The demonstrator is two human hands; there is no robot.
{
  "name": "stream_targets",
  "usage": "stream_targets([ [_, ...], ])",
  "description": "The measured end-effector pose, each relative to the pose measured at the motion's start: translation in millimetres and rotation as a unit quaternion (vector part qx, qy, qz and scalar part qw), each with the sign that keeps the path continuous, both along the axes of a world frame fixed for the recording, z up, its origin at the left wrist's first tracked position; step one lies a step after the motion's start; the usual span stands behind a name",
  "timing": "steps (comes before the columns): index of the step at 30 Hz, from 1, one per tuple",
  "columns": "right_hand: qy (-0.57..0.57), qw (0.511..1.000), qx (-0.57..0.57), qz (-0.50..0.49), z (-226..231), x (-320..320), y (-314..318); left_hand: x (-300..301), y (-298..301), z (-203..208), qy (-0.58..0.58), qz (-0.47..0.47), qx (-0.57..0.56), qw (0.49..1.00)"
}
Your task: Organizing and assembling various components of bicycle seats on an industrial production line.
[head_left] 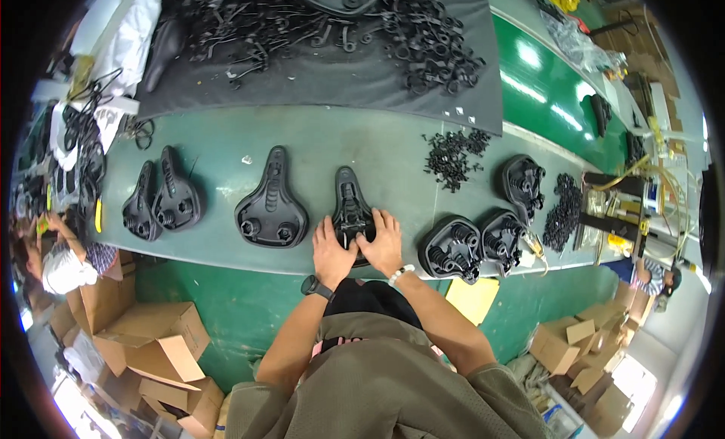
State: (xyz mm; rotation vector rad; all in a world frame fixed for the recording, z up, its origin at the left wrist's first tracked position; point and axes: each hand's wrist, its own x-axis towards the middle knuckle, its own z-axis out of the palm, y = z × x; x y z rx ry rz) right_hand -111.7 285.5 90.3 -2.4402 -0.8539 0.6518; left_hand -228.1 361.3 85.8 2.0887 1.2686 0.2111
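Note:
A black bicycle saddle (347, 197) lies underside up on the green table in front of me, its narrow nose pointing away. My left hand (332, 251) grips the left side of its wide rear end, while my right hand (383, 244) grips the right side. Both thumbs come together over the middle of the underside, and the part beneath them is mostly hidden. To the left rests another upturned saddle (274, 205), apart from my hand. Right of my hands sits a saddle with springs fitted (451, 248), beside a second sprung saddle (502, 241).
Further left lie two saddles (175, 193). Small black parts (455, 158) form a pile at right, with another dark heap (563, 212) beyond. Curved black pieces (430, 50) cover a dark cloth (317, 88) at the back. Cardboard boxes (155, 333) stand on the floor; people are at both sides.

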Motion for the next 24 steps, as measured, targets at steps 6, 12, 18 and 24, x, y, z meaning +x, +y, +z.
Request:
stream_targets([
  [6,-0.027,1.0,-0.005,-0.001,3.9,23.3,7.8,24.8,10.6,6.9,0.074,-0.008,0.02,0.997],
  [12,-0.01,0.998,0.025,-0.06,4.2,-1.9,-6.0,-2.6,7.9,0.3,0.061,-0.037,-0.035,0.997],
  [18,-0.057,0.995,-0.022,-0.076,10.9,-15.1,-61.6,-9.5,-18.4,-9.9,0.039,-0.02,-0.224,0.974],
  [24,-0.011,0.987,0.058,-0.151,36.4,-15.9,-84.2,7.8,-20.2,6.8,0.016,-0.114,-0.262,0.958],
])
